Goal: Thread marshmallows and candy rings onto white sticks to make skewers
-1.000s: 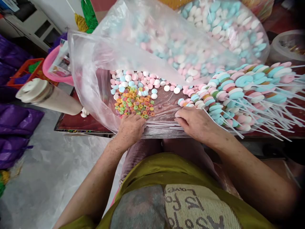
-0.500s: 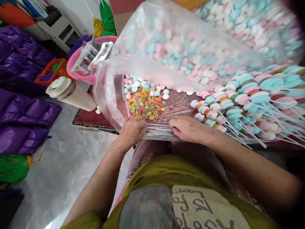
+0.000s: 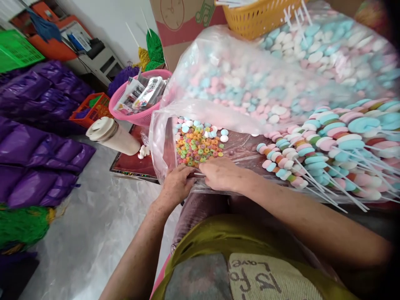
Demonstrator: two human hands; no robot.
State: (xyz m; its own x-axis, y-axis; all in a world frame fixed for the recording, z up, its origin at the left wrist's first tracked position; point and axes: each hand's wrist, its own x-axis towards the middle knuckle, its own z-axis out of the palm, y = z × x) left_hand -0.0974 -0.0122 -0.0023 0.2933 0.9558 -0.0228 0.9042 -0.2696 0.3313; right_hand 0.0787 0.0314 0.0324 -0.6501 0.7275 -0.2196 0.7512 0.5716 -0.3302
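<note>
**Curled hands meet over the white sticks (image 3: pixel 200 175)**

At the centre of the frame, the left hand (image 3: pixel 178 184) and right hand (image 3: pixel 220 174) sit close together, fingers bent over the sticks along the front edge of the red table (image 3: pixel 134 164). I cannot tell whether either grips them (the fingertips are hidden). Small rings (image 3: pixel 198 148), mostly orange and green, lie just above; loaded skewers (image 3: pixel 312 156) crowd the right side of the frame.

On the table (image 3: pixel 128 164), rings (image 3: pixel 198 146) lie just before loose sweets (image 3: pixel 189 123); skewers (image 3: pixel 315 154) lie to their right. A full bag (image 3: pixel 218 87) lies behind, a basket (image 3: pixel 256 18) beyond it, perhaps touching. Left of the rings is a cup (image 3: pixel 115 136), behind it a basin (image 3: pixel 137 119) holding packets (image 3: pixel 150 93).
</note>
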